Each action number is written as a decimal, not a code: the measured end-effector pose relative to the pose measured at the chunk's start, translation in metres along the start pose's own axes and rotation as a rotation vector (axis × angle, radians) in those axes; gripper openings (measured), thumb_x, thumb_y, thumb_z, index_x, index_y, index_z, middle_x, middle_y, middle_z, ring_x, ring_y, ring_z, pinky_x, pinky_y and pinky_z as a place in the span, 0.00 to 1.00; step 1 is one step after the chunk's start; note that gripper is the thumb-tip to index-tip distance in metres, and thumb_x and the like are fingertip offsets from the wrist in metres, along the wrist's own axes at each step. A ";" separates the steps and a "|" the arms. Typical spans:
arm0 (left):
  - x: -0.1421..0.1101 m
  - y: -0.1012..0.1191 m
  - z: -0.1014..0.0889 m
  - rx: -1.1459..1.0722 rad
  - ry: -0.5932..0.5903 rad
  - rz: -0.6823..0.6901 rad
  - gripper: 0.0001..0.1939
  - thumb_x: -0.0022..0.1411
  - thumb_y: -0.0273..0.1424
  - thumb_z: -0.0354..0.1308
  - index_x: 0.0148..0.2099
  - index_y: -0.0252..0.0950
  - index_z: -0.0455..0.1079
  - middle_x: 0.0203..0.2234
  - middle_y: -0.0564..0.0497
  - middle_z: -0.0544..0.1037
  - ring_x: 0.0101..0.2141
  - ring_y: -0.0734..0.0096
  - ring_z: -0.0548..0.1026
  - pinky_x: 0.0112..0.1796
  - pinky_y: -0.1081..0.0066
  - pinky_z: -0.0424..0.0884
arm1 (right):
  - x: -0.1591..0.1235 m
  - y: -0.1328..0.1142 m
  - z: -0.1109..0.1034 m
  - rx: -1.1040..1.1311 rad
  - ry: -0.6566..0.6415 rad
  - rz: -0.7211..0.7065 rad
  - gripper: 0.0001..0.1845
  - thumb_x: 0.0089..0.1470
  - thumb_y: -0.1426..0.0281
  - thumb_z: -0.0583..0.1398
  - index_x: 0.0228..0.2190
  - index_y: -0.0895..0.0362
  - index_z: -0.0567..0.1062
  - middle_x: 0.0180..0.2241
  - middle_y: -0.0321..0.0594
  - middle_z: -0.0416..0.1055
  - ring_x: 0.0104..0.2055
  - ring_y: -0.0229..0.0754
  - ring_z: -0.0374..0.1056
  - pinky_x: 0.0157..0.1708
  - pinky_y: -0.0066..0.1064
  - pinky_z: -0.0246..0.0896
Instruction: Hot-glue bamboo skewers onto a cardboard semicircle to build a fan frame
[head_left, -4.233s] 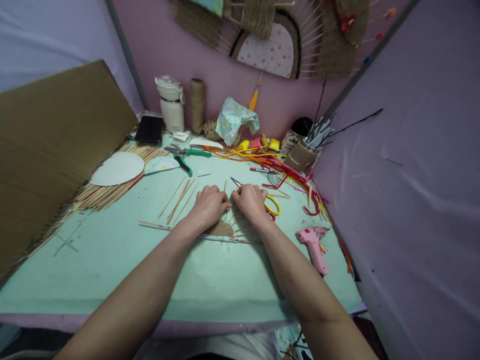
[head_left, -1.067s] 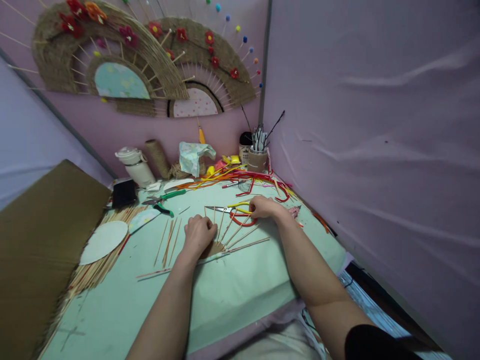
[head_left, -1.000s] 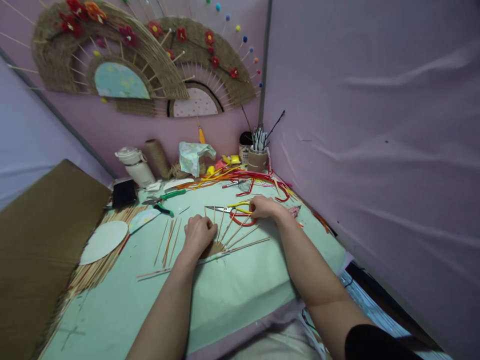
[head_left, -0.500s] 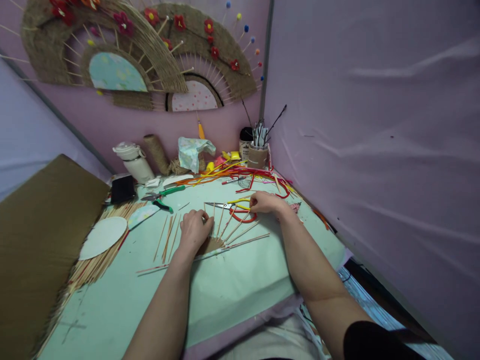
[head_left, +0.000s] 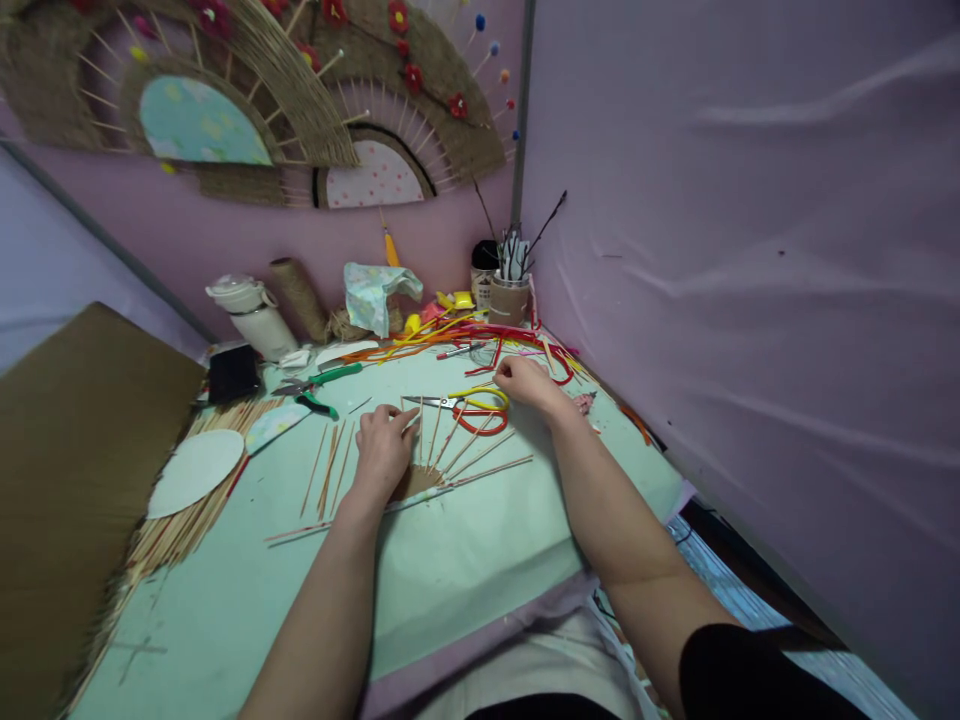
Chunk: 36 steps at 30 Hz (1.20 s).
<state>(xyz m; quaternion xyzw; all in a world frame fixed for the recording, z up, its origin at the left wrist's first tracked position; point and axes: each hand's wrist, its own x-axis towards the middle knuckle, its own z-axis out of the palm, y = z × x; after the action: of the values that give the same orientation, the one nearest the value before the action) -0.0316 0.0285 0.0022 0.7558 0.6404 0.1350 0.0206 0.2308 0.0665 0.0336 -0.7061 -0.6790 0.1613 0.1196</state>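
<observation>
A small fan-shaped frame of thin wooden sticks (head_left: 469, 445) lies in front of me, its sticks spreading from a brown half-round base (head_left: 415, 483). My left hand (head_left: 384, 450) rests over the frame's left side, thumb and forefinger apart beside an upright stick; it hides part of the base. My right hand (head_left: 525, 385) is beyond the frame's right side, fingertips pinched together. Whatever is between them is too small to make out. Scissors (head_left: 480, 411) with yellow and red handles lie between my hands, partly under the stick ends. Several loose sticks (head_left: 330, 470) lie left of my left hand.
Green-handled pliers (head_left: 322, 380), a white oval piece (head_left: 196, 473) on a bundle of sticks, and a cardboard sheet (head_left: 82, 480) are at left. Along the back stand a white bottle (head_left: 255, 318), a twine roll (head_left: 298, 298) and a pot of twigs (head_left: 510, 298). Coloured strips lie before them.
My right hand has moved slightly away from the scissors, toward the back. My left thumb and forefinger have parted. The whole view has shifted a little.
</observation>
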 end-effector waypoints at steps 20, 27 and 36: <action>-0.003 0.005 0.001 0.053 -0.065 -0.027 0.19 0.72 0.36 0.48 0.58 0.52 0.74 0.57 0.46 0.71 0.52 0.49 0.65 0.46 0.55 0.68 | -0.003 -0.010 0.003 -0.037 -0.057 -0.043 0.18 0.64 0.60 0.61 0.50 0.58 0.73 0.51 0.44 0.72 0.50 0.46 0.71 0.50 0.46 0.69; -0.004 0.008 -0.003 0.079 -0.112 -0.040 0.20 0.72 0.39 0.47 0.60 0.55 0.72 0.61 0.47 0.68 0.54 0.47 0.64 0.48 0.52 0.68 | -0.005 -0.010 0.004 -0.015 -0.030 -0.053 0.10 0.64 0.67 0.57 0.41 0.56 0.78 0.44 0.43 0.77 0.48 0.48 0.72 0.52 0.45 0.63; -0.005 -0.005 -0.016 0.082 -0.232 0.014 0.20 0.70 0.41 0.50 0.62 0.59 0.69 0.69 0.51 0.58 0.61 0.44 0.60 0.55 0.45 0.65 | -0.002 -0.008 0.007 0.005 -0.014 -0.057 0.11 0.58 0.69 0.55 0.37 0.54 0.79 0.41 0.45 0.79 0.46 0.50 0.71 0.50 0.42 0.57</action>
<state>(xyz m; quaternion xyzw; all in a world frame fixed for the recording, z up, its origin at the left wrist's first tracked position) -0.0406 0.0221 0.0156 0.7712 0.6332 0.0206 0.0625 0.2208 0.0644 0.0305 -0.6848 -0.6995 0.1646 0.1213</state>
